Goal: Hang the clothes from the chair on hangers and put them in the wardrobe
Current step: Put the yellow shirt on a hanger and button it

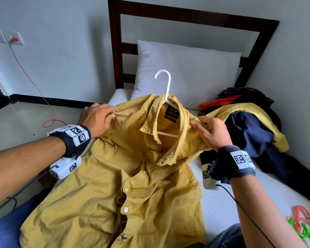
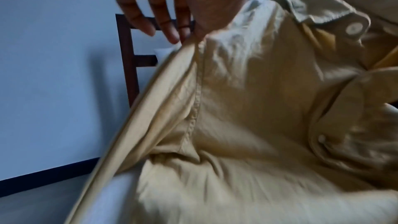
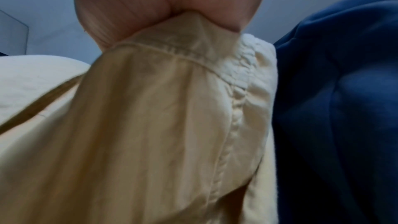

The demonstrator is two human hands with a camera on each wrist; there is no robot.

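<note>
White mattress (image 1: 222, 203), pillow (image 1: 186, 72), dark headboard (image 1: 115, 51), grey walls (image 1: 61, 59)

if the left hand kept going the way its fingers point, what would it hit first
Probably the pillow, with the headboard behind it. The left hand pinches the shirt shoulder, fingers aimed up the bed; depth is unclear.

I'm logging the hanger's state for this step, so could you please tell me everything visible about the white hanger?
The white hanger looks like smooth plastic. Its hook stands clear of the collar of the yellow shirt and points toward the pillow; its neck and part of its lower bar show inside the open collar, and the rest is hidden under the fabric. It lies with the shirt on the bed. Neither hand touches its visible parts.
</note>
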